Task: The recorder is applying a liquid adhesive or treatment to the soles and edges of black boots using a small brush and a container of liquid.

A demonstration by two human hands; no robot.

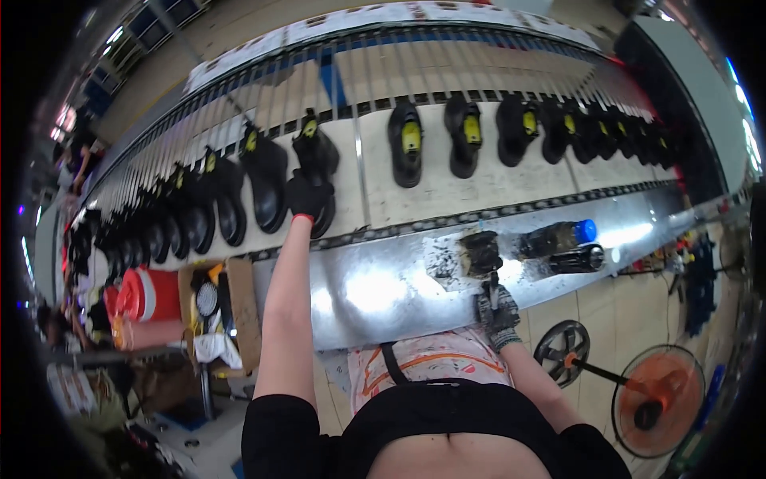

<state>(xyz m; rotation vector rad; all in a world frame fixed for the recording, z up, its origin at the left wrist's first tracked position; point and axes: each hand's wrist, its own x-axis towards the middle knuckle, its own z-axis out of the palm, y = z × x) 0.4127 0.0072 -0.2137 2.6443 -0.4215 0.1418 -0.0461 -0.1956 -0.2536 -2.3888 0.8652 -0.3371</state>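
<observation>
My left hand (pixel 309 196), in a black glove with a red cuff, reaches out to a black shoe (pixel 317 150) on the conveyor and closes on its front part. The shoe has a yellow-green patch at its far end. Near the bench edge, my right hand (pixel 498 318), in a stained grey knit glove, closes around a slim tool (pixel 494 289), whose kind I cannot make out. The tool points up at a blackened container (pixel 481 252), which stands on a black-smeared patch of the metal bench (pixel 383 291).
Rows of similar black shoes (pixel 407 148) line the slatted conveyor to both sides. A dark bottle with a blue cap (pixel 585 231) lies on the bench beside a black cylindrical thing (pixel 576 259). At left are a red jug (pixel 152 294) and a cardboard box (pixel 243 307); a fan (pixel 658 399) is at lower right.
</observation>
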